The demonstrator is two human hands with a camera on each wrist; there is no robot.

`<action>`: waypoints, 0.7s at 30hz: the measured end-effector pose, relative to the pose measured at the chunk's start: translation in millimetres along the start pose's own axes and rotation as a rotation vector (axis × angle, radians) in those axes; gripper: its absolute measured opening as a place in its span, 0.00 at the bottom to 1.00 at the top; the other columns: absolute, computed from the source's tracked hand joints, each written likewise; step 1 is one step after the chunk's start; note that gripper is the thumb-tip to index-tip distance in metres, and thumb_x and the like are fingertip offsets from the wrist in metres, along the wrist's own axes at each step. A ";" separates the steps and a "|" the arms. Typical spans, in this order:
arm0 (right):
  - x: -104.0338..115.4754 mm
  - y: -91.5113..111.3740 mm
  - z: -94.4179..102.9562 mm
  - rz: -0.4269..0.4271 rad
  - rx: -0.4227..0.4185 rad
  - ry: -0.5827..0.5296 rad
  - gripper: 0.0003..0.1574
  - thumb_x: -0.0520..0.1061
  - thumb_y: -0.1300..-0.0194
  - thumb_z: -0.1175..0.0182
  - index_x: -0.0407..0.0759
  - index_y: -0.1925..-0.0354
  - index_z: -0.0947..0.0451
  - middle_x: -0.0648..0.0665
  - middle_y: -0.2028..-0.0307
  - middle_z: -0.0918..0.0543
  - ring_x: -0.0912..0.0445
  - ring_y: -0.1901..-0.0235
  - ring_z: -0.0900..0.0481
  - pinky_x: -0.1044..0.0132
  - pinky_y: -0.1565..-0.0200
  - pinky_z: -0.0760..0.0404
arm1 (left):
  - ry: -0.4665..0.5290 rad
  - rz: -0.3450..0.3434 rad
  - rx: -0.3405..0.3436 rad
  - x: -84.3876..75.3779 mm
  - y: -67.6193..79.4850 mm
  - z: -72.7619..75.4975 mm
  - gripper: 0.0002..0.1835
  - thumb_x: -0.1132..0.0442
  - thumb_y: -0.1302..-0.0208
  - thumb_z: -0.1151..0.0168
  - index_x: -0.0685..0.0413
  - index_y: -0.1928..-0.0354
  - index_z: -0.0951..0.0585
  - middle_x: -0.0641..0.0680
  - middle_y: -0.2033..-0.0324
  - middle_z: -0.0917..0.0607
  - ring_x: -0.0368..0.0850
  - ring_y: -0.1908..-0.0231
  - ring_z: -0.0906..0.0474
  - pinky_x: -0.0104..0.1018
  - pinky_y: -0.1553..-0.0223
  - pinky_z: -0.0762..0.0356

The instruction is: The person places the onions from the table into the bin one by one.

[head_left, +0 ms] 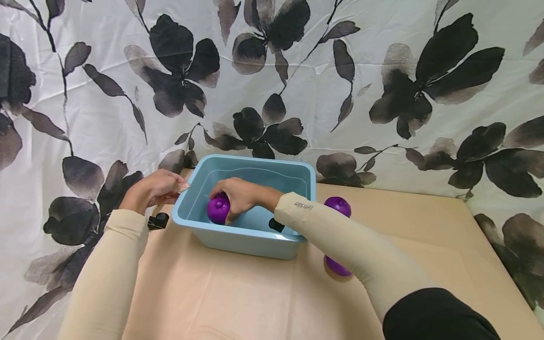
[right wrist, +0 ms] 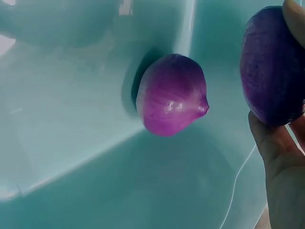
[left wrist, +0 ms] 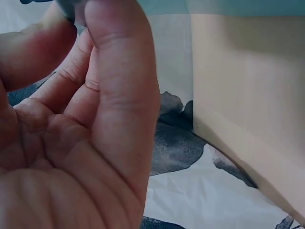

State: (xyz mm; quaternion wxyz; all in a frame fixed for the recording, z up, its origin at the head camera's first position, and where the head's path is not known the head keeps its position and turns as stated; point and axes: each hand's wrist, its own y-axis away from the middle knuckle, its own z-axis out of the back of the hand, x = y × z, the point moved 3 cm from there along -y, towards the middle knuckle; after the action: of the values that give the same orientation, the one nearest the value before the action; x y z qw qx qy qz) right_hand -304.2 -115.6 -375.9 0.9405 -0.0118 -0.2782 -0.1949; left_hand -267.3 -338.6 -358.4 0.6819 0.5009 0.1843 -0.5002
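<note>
A light blue plastic basin (head_left: 250,245) stands on the table. Inside it, my right hand (head_left: 241,198) grips a purple onion (head_left: 218,208), fingers and thumb around its sides; the right wrist view shows this onion (right wrist: 271,67) at the right edge. A second purple onion (right wrist: 172,95) lies on the basin floor, its pointed tip turned toward the held one. At the basin's left rim, my left hand (head_left: 159,189) pinches the edge between thumb and forefinger. The left wrist view has the same hand (left wrist: 95,119) close up, its pinch at the top border.
Right of the basin, two more onions lie on the table, one farther back (head_left: 338,205) and one nearer (head_left: 337,267), both partly behind my right sleeve (head_left: 340,231). A floral cloth (head_left: 331,94) hangs behind the tan-covered table (head_left: 221,297).
</note>
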 end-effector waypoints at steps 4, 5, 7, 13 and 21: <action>1.5 -3.1 -5.2 -0.016 0.021 0.024 0.47 0.45 0.51 0.17 0.42 0.34 0.22 0.43 0.37 0.19 0.51 0.41 0.22 0.62 0.42 0.18 | 0.011 0.001 0.005 0.2 -1.1 -2.4 0.17 0.65 0.23 0.45 0.69 0.39 0.27 0.48 0.63 0.18 0.39 0.63 0.18 0.32 0.56 0.14; 1.3 -3.5 -6.4 -0.025 0.028 0.028 0.47 0.45 0.51 0.17 0.43 0.33 0.22 0.44 0.37 0.19 0.51 0.41 0.22 0.62 0.42 0.18 | 0.011 0.002 0.005 0.1 -1.2 -2.7 0.17 0.65 0.23 0.45 0.69 0.39 0.26 0.49 0.63 0.19 0.39 0.62 0.18 0.32 0.56 0.14; 0.5 -4.0 -8.7 -0.037 0.041 0.033 0.46 0.45 0.50 0.18 0.43 0.33 0.23 0.44 0.37 0.19 0.51 0.41 0.22 0.62 0.43 0.18 | 0.009 0.001 0.003 0.0 -1.4 -3.1 0.17 0.65 0.23 0.45 0.69 0.39 0.26 0.49 0.62 0.19 0.39 0.63 0.18 0.31 0.57 0.14; 0.0 -8.9 -13.2 -0.008 0.096 0.059 0.41 0.43 0.46 0.21 0.43 0.34 0.21 0.44 0.41 0.16 0.53 0.45 0.21 0.66 0.46 0.19 | 0.002 0.003 -0.006 2.0 -1.2 -0.4 0.19 0.65 0.24 0.46 0.69 0.37 0.27 0.50 0.60 0.20 0.39 0.62 0.18 0.32 0.58 0.14; 1.7 -12.1 -16.9 0.052 0.144 0.112 0.31 0.36 0.42 0.30 0.44 0.39 0.19 0.46 0.47 0.15 0.54 0.52 0.20 0.69 0.51 0.20 | 0.006 0.010 -0.018 2.0 -2.2 -1.9 0.19 0.66 0.24 0.47 0.69 0.36 0.27 0.52 0.57 0.21 0.39 0.62 0.18 0.32 0.57 0.14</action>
State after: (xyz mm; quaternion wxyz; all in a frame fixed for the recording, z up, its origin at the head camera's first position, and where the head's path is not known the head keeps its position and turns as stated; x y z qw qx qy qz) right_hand -298.6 -129.6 -390.3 0.9577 0.0595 -0.2379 -0.1503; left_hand -267.9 -337.9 -361.9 0.6883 0.4970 0.1885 -0.4937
